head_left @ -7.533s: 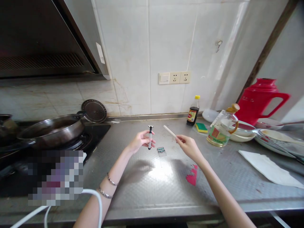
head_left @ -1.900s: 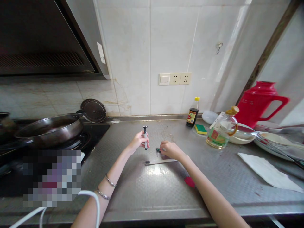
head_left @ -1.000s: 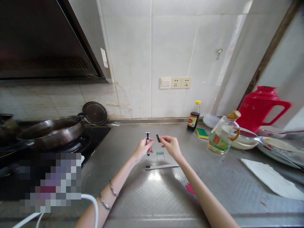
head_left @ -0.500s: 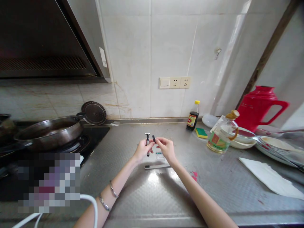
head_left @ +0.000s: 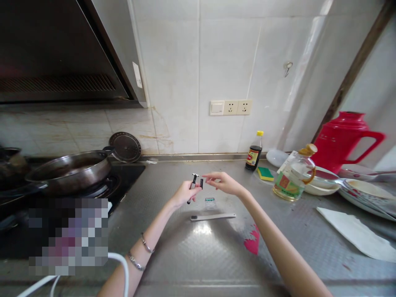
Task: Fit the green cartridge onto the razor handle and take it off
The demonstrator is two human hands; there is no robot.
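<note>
Holding the razor (head_left: 193, 185) and, apparently, the small black piece (head_left: 201, 183) over the counter (head_left: 185, 255), back from its front edge, the left hand (head_left: 183, 194) needs steadiness, while the right hand (head_left: 225, 183), fingers loosely spread and seemingly unloaded, calls for a light touch.

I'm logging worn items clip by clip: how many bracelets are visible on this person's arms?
2, both on the left forearm: one bracelet nearer the left hand, the second bracelet further back. More could be hidden beyond the frame's lower edge.
</note>
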